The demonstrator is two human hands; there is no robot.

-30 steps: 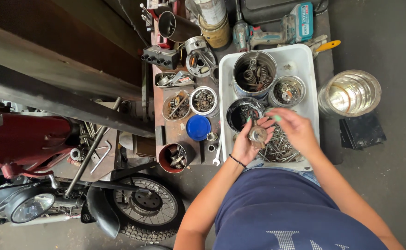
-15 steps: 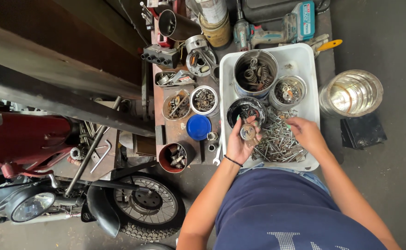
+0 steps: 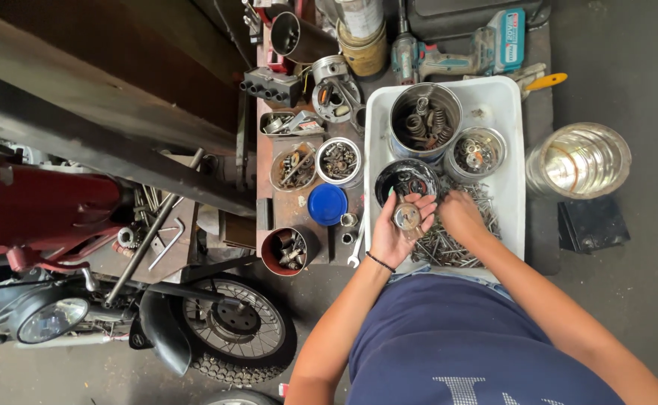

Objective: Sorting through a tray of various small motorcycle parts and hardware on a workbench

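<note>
The left hand (image 3: 398, 225) is turned palm up over the white tray (image 3: 510, 150), fingers spread loosely, cradling a small round metal part (image 3: 407, 217) that rests in the open palm. The right hand (image 3: 460, 215) reaches palm down into the pile of screws (image 3: 449, 244) beside it; its fingers are hidden, so I cannot tell their grip.

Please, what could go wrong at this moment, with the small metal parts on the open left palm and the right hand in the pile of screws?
1. The left hand lies open and flat with small metal parts loose on the palm; a tilt could drop them into the dark tin or the white tray.
2. The right hand digs bare into the screw pile; sharp tips might prick it.
</note>
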